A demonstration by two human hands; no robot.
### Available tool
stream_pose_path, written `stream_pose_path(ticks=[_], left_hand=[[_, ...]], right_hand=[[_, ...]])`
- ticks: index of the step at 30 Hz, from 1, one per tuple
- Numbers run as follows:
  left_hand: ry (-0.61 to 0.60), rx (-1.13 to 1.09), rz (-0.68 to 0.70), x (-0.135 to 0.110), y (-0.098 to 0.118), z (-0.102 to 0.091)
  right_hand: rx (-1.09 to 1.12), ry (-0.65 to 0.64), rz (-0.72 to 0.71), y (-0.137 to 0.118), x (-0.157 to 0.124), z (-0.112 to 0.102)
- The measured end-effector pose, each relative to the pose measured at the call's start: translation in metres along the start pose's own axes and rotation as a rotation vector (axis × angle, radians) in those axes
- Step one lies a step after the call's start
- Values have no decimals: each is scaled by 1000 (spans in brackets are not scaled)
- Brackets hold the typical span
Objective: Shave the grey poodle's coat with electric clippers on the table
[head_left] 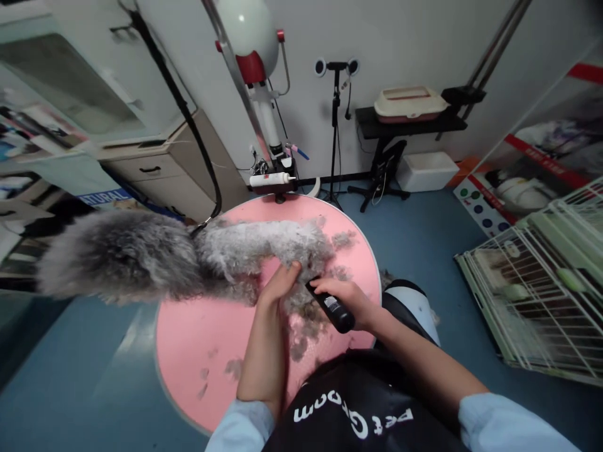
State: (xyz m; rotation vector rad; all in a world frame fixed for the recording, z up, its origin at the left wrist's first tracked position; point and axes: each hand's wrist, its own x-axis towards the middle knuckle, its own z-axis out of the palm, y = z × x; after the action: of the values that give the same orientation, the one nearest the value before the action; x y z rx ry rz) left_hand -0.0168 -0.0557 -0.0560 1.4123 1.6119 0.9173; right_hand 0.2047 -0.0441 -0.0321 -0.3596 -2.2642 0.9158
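A grey dog (264,237) stands on a round pink grooming table (207,351). Its coat is long and fluffy at the left end and clipped short along the back and rear. My left hand (281,284) grips a hind leg at the dog's rear, thumb on top, the other fingers mostly hidden by fur. In my right hand (351,300) is a black hair clipper (338,312), its head against the fur just right of my left hand. Cut grey fur (299,348) lies in tufts below and around the hands.
A black grooming loop (207,169) hangs down to the dog's neck area. Behind the table stand a white and red dryer (254,44), a white bottle (271,179) and a thin black stand (335,125). To the right is a wire cage (541,295); to the left, a drawer cabinet (155,169).
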Motion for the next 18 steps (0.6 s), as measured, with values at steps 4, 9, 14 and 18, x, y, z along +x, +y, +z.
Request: stream_pose_path(ticks=[4, 9, 14, 18], left_hand=[[-6, -40, 57, 1, 7, -1], [49, -93, 116, 0, 12, -3], [30, -142, 98, -2, 14, -2], [69, -220, 103, -1, 14, -1]], right_hand=[[51, 155, 9, 2, 3, -5], [3, 118, -26, 7, 13, -1], [35, 39, -3, 10, 6, 2], [34, 71, -47, 8, 12, -7]])
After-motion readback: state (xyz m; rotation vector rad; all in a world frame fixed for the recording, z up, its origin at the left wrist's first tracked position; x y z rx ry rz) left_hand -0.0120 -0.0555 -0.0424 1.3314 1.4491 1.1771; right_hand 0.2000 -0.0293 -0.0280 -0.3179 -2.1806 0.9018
